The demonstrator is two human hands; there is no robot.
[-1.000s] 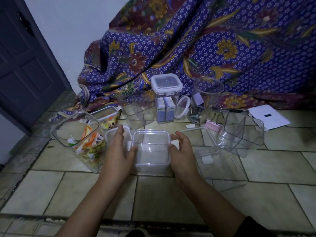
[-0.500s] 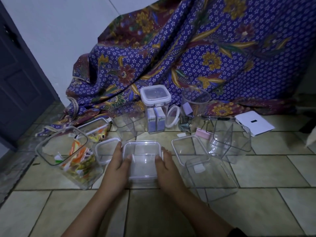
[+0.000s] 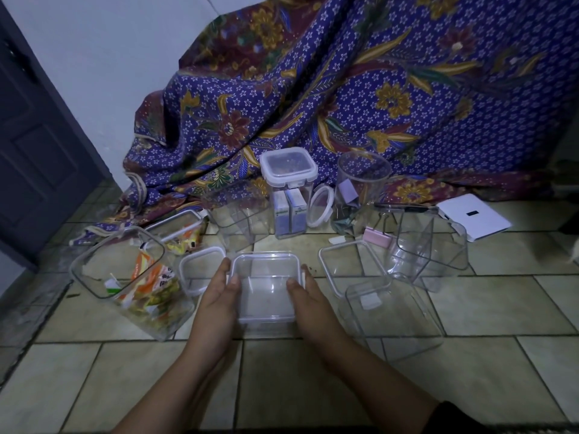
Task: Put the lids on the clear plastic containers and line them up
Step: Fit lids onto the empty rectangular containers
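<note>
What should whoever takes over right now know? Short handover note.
Left hand and right hand: both grip the lidded centre container, thumbs on top; latching cannot be told.
Done: tall container at the back is lidded.
Left: round jar, sachet container and other clear ones are open; loose square lid lies left of the hands, round lid leans by the jar. Nothing lined up yet.

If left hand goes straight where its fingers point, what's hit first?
Probably the empty open container just behind: the left hand, gripping the lidded container, points forward, slightly right. The loose lid sits left of that line. Depth unclear.
</note>
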